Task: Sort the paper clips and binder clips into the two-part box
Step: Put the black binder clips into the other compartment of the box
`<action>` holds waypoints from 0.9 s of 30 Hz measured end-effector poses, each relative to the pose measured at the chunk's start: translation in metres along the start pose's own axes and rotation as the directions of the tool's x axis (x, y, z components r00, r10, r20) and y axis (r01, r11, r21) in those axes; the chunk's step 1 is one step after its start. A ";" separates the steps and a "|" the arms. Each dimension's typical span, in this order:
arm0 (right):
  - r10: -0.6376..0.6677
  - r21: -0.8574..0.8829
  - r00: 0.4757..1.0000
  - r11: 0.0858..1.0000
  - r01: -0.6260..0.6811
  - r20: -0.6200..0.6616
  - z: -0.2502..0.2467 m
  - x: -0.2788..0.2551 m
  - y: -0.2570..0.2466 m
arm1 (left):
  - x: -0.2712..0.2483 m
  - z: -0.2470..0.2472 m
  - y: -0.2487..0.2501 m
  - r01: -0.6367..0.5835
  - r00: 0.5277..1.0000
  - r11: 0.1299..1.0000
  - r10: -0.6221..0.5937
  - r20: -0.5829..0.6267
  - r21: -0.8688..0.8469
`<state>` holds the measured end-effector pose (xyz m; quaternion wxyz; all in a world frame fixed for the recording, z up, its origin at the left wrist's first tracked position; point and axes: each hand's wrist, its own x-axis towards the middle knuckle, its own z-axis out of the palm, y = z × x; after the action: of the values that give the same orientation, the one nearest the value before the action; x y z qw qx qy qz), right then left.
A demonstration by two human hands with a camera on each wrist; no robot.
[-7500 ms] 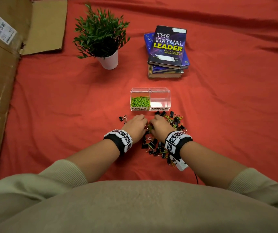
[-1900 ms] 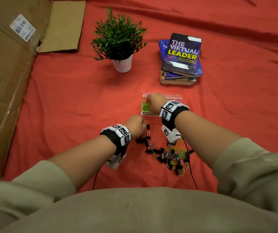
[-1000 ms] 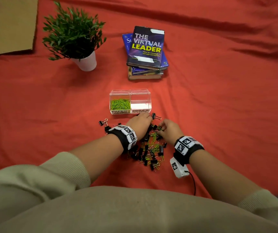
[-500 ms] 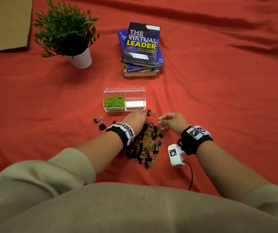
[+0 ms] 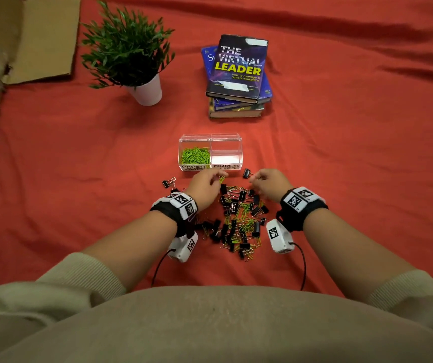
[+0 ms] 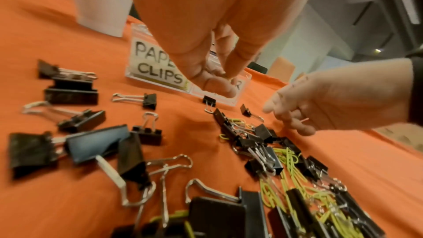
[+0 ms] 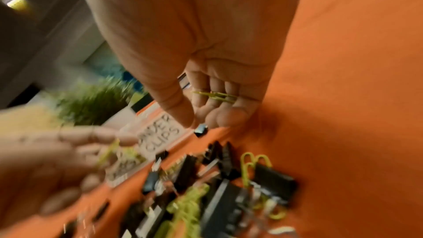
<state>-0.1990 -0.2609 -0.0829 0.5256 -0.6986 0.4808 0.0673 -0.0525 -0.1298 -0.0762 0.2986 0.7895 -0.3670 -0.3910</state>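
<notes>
A clear two-part box (image 5: pixel 238 153) stands on the red cloth, with green paper clips (image 5: pixel 195 155) in its left part, labelled PAPER CLIPS (image 6: pixel 158 68). Its right part looks bare. In front of it lies a mixed pile of black binder clips and green paper clips (image 5: pixel 239 218). My left hand (image 5: pixel 216 179) hovers over the pile's far edge and pinches a green paper clip (image 5: pixel 221 178). My right hand (image 5: pixel 258 179) is beside it with fingers curled round another green paper clip (image 7: pixel 215 95). A lone binder clip (image 5: pixel 247 173) lies between the right hand and the box.
Stray binder clips (image 5: pixel 168 183) lie left of the pile. Behind the box stand a potted plant (image 5: pixel 144 93) and a stack of books (image 5: pixel 239 74). Flattened cardboard (image 5: pixel 40 40) covers the far left. Wrist camera cables trail toward my body.
My left hand has come up off the pile with a green paper clip pinched in it. My right hand has shifted left toward the box, still holding its clip.
</notes>
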 end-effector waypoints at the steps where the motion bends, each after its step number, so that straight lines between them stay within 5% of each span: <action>1: -0.046 -0.156 0.999 0.987 0.046 0.001 0.003 0.001 0.001 | -0.001 -0.002 -0.003 0.028 1.000 0.999 -0.028 0.004 -0.041; 4: -0.104 -0.425 0.994 0.899 0.105 0.025 0.010 0.003 0.005 | -0.003 -0.007 -0.007 0.111 0.994 0.987 -0.112 -0.005 -0.112; 11: -0.134 -0.422 0.977 0.905 0.053 -0.164 0.001 0.006 0.012 | 0.004 -0.001 -0.009 0.207 0.978 0.969 -0.199 0.070 -0.136; 15: -0.260 -0.538 0.966 0.814 0.218 -0.002 0.012 0.002 0.002 | 0.011 0.014 -0.003 0.087 0.995 0.984 -0.092 0.026 0.156; 21: -0.281 -0.711 0.955 0.653 0.261 0.093 0.027 -0.002 -0.002 | 0.024 0.029 0.006 -0.143 0.986 0.837 0.075 0.147 0.527; 27: -0.227 -0.689 0.967 0.683 0.244 0.117 0.027 -0.002 -0.009 | 0.028 0.032 0.007 -0.214 0.976 0.719 0.138 0.166 0.661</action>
<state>-0.1823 -0.2380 -0.0871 0.2328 -0.8998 0.3202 0.1834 -0.0698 -0.1619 -0.0984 0.0081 0.7837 -0.5720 -0.2421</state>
